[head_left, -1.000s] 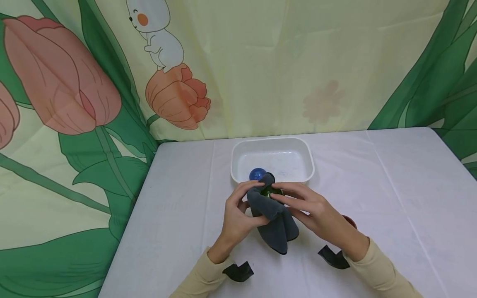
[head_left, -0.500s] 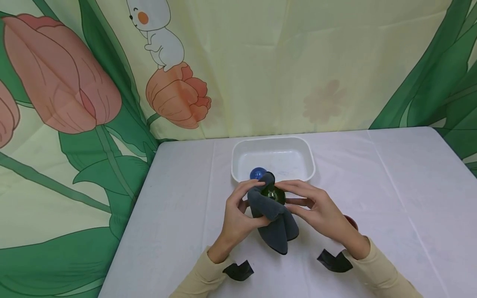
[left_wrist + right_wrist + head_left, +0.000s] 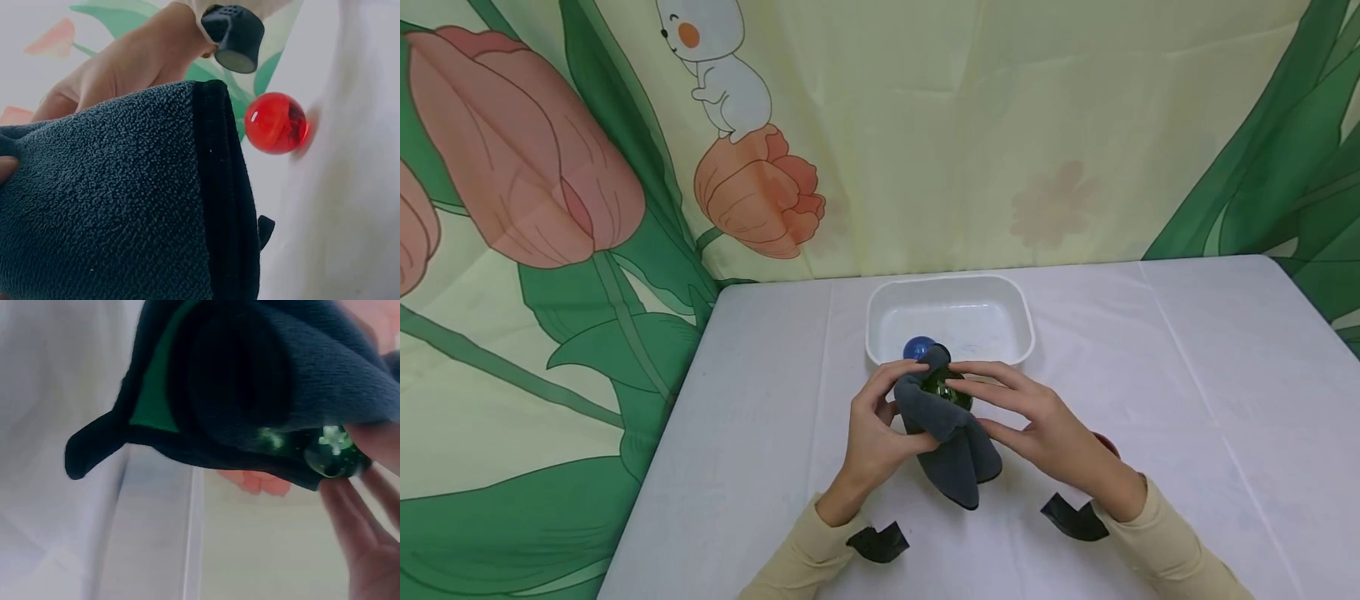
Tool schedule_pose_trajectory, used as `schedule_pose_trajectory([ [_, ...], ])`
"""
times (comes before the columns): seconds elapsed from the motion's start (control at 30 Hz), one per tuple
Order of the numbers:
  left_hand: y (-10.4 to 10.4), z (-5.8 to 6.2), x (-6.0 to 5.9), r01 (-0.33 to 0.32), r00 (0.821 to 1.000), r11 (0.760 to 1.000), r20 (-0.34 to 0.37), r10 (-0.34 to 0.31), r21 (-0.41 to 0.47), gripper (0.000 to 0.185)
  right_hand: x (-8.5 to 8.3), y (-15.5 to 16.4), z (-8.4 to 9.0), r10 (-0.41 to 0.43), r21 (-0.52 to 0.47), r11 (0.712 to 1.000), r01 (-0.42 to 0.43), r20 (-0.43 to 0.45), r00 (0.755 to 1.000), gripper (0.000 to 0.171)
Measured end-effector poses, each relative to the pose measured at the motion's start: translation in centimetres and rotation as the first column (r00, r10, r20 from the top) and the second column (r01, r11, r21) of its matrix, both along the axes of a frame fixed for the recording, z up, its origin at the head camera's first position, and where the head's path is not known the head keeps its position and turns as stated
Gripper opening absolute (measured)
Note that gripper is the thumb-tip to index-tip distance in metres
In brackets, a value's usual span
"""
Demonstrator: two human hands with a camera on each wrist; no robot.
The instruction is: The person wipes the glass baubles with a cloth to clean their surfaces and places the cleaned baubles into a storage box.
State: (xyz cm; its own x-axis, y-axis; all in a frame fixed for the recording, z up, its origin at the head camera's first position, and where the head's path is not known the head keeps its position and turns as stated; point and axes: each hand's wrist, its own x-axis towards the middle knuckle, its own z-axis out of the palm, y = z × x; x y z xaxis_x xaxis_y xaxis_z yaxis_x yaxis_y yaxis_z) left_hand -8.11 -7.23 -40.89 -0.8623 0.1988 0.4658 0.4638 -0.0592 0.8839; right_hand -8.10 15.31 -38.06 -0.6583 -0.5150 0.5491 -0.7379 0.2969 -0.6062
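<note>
I see open table (image 3: 1187,350) left and right; white tub (image 3: 1022,329) with blue ball (image 3: 917,347) blocks toward the far edge.

Tub (image 3: 950,287) on table (image 3: 1187,350), ball (image 3: 916,347) inside at near-left corner; before it, cloth (image 3: 951,437) and marble (image 3: 945,386) between left hand (image 3: 874,425) and right hand (image 3: 1037,421).

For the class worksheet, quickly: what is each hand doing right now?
Left hand: grips the grey cloth.
Right hand: fingers pinch the green ball against the cloth.
</note>
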Motion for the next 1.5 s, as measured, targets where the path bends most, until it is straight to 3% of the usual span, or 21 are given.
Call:
schedule_pose_trajectory([
  [0.13, 0.13, 0.03, 0.03, 0.002, 1.0, 1.0, 0.005, -0.002, 0.011, 0.065, -0.01, 0.05, -0.18, -0.012, 0.023, 1.0, 0.013, -0.037, 0.999, 0.074],
  [0.43, 0.22, 0.11, 0.04, -0.009, 1.0, 1.0, 0.015, 0.01, -0.012, 0.061, 0.15, -0.32, -0.24, -0.053, -0.036, 0.998, 0.052, -0.02, 0.998, 0.073],
  [0.57, 0.25, 0.12, 0.05, -0.016, 1.0, 1.0, 0.0, 0.016, -0.024, 0.062, 0.08, -0.37, -0.35, -0.031, -0.111, 0.993, 0.045, 0.128, 0.991, 0.067],
  [0.7, 0.36, -0.01, 0.02, -0.014, 1.0, 1.0, 0.011, 0.014, -0.018, 0.063, 0.02, -0.3, -0.63, 0.007, -0.186, 0.981, 0.055, 0.318, 0.948, 0.058],
  [0.77, 0.4, -0.08, 0.01, -0.011, 1.0, 1.0, 0.019, 0.012, -0.016, 0.063, 0.03, -0.23, -0.75, 0.01, -0.189, 0.98, 0.062, 0.357, 0.934, 0.057],
  [0.87, 0.37, -0.12, 0.01, -0.009, 1.0, 1.0, 0.018, 0.009, -0.014, 0.063, 0.09, -0.16, -0.81, 0.005, -0.179, 0.982, 0.065, 0.364, 0.931, 0.056],
  [1.07, 0.16, -0.04, -0.17, -0.013, 1.0, 1.0, 0.001, 0.013, -0.019, 0.064, 0.11, -0.13, -0.53, -0.021, -0.133, 0.989, 0.063, 0.297, 0.955, 0.06],
  [1.23, -0.03, 0.08, -0.31, -0.013, 1.0, 1.0, -0.008, 0.013, -0.022, 0.065, 0.12, -0.04, -0.19, -0.073, -0.019, 0.997, 0.074, 0.066, 0.995, 0.073],
  [1.4, -0.04, 0.15, -0.25, -0.001, 1.0, 1.0, -0.007, 0.001, -0.011, 0.064, 0.0, 0.08, -0.17, -0.031, 0.017, 0.999, 0.033, -0.117, 0.993, 0.041],
  [1.5, -0.03, 0.22, -0.18, 0.004, 1.0, 1.0, -0.013, -0.004, -0.009, 0.064, -0.1, 0.08, -0.24, -0.013, 0.002, 1.0, 0.014, -0.152, 0.988, 0.044],
])
